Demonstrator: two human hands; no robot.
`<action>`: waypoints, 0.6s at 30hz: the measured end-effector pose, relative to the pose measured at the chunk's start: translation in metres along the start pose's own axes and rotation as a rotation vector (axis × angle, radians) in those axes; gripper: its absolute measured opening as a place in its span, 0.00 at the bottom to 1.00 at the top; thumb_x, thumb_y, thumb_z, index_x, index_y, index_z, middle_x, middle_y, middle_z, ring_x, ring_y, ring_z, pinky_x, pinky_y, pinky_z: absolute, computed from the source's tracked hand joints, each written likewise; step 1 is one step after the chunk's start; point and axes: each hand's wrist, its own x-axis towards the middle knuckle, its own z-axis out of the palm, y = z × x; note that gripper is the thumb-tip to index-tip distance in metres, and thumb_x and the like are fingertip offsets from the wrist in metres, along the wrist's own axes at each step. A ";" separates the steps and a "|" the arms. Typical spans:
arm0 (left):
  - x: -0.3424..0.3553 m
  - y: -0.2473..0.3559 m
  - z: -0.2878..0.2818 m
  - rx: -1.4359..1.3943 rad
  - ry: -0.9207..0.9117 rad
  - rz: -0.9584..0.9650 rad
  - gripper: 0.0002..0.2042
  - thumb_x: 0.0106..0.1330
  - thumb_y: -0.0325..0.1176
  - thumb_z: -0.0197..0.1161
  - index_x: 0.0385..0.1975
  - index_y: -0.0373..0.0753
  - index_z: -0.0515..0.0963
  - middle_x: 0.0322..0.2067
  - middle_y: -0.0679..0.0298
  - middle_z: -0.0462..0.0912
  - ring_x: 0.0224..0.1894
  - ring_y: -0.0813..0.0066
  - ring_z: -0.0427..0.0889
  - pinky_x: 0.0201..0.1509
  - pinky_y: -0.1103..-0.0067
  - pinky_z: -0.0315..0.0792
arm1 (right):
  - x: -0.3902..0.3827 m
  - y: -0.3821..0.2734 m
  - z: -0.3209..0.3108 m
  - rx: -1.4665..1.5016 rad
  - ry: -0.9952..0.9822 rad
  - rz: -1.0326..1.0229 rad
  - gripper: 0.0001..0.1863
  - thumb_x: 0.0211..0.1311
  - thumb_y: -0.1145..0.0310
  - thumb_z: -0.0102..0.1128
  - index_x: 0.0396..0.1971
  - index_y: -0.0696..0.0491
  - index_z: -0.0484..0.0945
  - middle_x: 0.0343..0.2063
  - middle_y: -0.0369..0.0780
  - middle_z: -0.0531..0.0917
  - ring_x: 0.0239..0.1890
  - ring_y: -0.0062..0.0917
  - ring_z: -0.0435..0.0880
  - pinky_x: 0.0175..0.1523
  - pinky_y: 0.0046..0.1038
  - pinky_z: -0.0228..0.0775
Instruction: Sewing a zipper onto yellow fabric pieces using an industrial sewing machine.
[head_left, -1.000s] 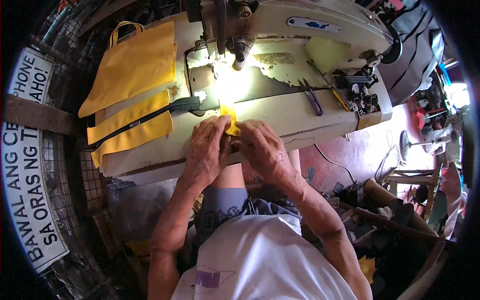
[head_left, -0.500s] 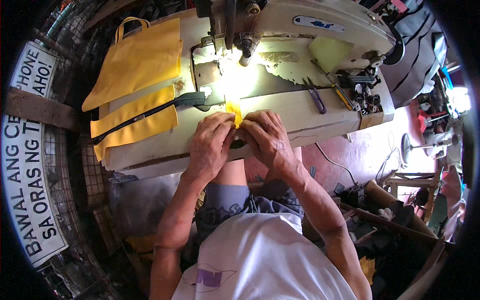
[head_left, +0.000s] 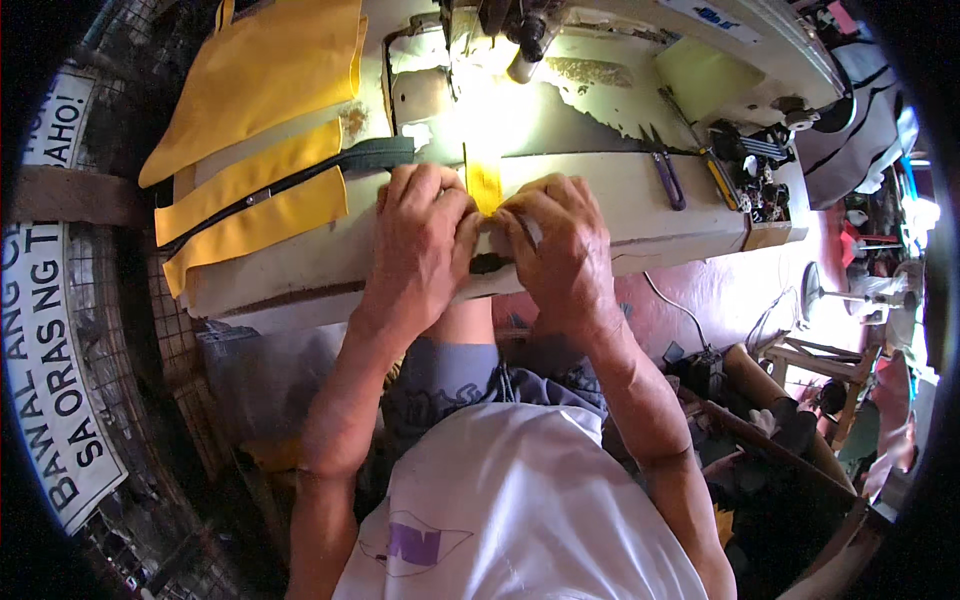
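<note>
A narrow yellow strip (head_left: 484, 183) runs from the glare under the sewing machine head (head_left: 527, 45) toward me, its near end between my hands. My left hand (head_left: 424, 235) is closed with its fingertips pinched at the strip's left edge. From the other side, my right hand (head_left: 562, 240) has thumb and forefinger pressed together on the strip's near right corner. Bright lamp light washes out the needle area and the strip's far end. Left of my left hand lie yellow panels (head_left: 262, 200) with a black zipper (head_left: 300, 183) between them.
A larger yellow bag piece (head_left: 262, 85) lies at the far left of the machine table (head_left: 640, 215). To the right are purple-handled snips (head_left: 666, 180), a yellow-handled cutter (head_left: 718, 182) and a tray of small metal parts (head_left: 765, 190). A fan (head_left: 815, 290) stands beyond.
The view has shifted, so the table sits higher and further left. My hands have moved slightly apart, and the strip between them now shows wider and flatter.
</note>
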 end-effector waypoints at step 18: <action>0.031 -0.006 -0.012 -0.030 -0.217 -0.181 0.09 0.54 0.27 0.69 0.26 0.31 0.75 0.28 0.55 0.74 0.32 0.59 0.78 0.37 0.68 0.71 | 0.033 0.009 -0.014 0.012 -0.270 0.060 0.08 0.53 0.71 0.68 0.27 0.57 0.76 0.30 0.42 0.76 0.38 0.39 0.77 0.44 0.38 0.69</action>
